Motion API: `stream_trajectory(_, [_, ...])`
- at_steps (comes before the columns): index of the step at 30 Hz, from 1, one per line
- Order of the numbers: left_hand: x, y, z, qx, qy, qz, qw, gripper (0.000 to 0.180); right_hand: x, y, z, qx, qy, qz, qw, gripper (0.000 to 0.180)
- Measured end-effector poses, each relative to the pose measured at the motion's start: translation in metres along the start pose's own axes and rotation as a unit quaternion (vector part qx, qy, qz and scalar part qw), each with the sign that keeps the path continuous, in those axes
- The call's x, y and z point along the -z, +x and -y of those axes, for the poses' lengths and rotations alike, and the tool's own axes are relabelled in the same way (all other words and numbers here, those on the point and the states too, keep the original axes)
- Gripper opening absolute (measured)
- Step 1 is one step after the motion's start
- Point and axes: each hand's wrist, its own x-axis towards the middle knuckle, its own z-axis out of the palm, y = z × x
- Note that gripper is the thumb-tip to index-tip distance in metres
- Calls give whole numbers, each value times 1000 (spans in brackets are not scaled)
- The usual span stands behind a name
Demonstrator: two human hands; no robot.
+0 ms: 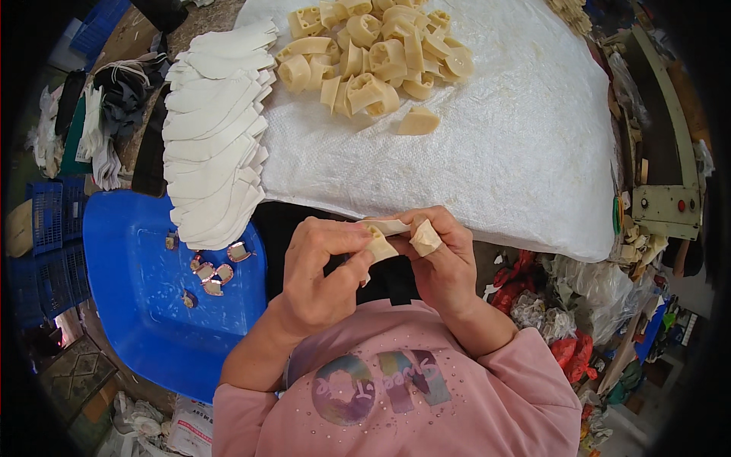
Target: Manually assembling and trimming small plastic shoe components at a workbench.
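Note:
My left hand (316, 266) pinches a cream plastic shoe heel (378, 247) in front of my chest, near the table's front edge. A white strip of covering material (391, 226) runs along the top of this heel, and my right hand (445, 263) grips its other end. A pale wrap (425, 238) sits at the tip of my right thumb. Both hands are closed and close together. Beyond them, a heap of cream shoe heels (387, 59) lies on the table, with a single heel (418, 121) apart at its near side.
Overlapping white cut pieces (217, 129) form a long row at the table's left, hanging over the blue tub (122, 305). Several small pieces with shiny pinkish rims (214, 287) lie in that tub. White woven sheeting (502, 152) covers the table. A machine (670, 206) stands at right.

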Motion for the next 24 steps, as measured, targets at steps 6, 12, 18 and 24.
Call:
stream_trajectory(6, [-8, 7, -3, -11, 94, 31, 995, 18, -11, 2, 8, 15, -36, 5, 999, 23])
stream_trajectory(12, [-6, 9, -5, 13, 141, 89, 986, 16, -10, 10, 8, 102, -396, 31, 912, 26])
stream_trajectory(18, [-1, -3, -1, 140, -27, 1, 990, 22, 7, 27, 17, -6, -118, 37, 992, 34])
stream_trajectory(24, [-6, -5, -5, 145, -173, 17, 974, 21, 25, 43, 21, -169, -60, 167, 970, 59])
